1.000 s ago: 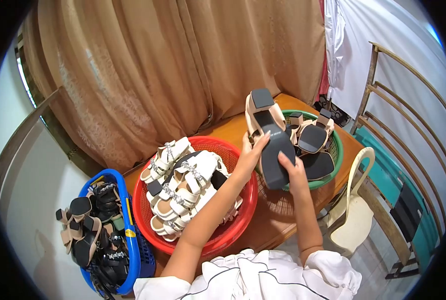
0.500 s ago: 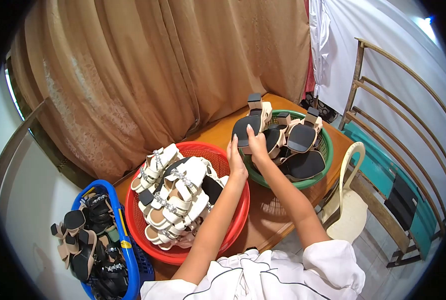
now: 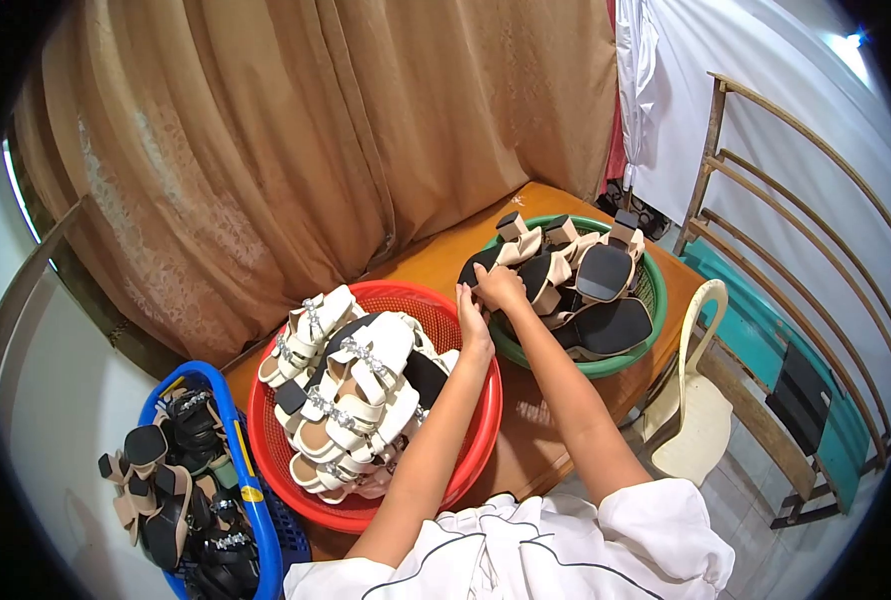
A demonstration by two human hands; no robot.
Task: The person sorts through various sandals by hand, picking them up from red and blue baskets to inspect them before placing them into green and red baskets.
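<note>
1. The black-soled sandal (image 3: 484, 254) lies sole-up beneath the hands, inside the green basket's (image 3: 606, 367) left rim; fingers hide its toe.
2. The right hand (image 3: 503, 288) rests on it, the left hand (image 3: 474, 322) just beside; I cannot tell whether either grips.
3. Beyond the hands, bare table (image 3: 436, 252) runs to the curtain (image 3: 446, 120).
4. Left of them, the red basket (image 3: 484, 420) leaves little room; the blue basket (image 3: 254, 500), farther left, is cut off below.

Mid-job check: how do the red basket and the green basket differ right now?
Contents: the red basket holds white sandals; the green basket holds beige-and-black sandals.
Pose: in the red basket, several sandals show sparkly straps upward; in the green basket, mostly black soles face up.
Shared: both stand on the table, heaped with sandals.
</note>
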